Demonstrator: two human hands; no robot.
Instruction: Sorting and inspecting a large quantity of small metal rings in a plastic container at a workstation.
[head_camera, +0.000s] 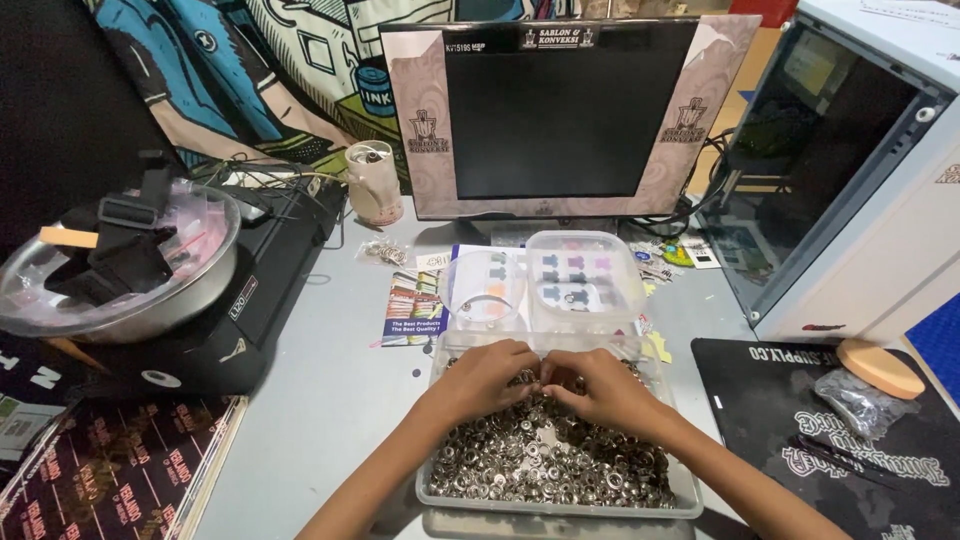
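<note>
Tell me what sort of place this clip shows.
Likely a small craft or print workshop desk: both hands sort metal snap buttons in a clear tray, before a monitor and computer case.

two hands (480, 375), three clear containers (585, 275), one monitor (560, 110).

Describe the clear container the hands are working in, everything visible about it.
The clear plastic container is a shallow rectangular tub lying flat on the grey table near its front edge. Small silvery metal rings fill it. The left hand and right hand rest in the rings at its far end. Smaller clear tubs sit just behind it.
</note>
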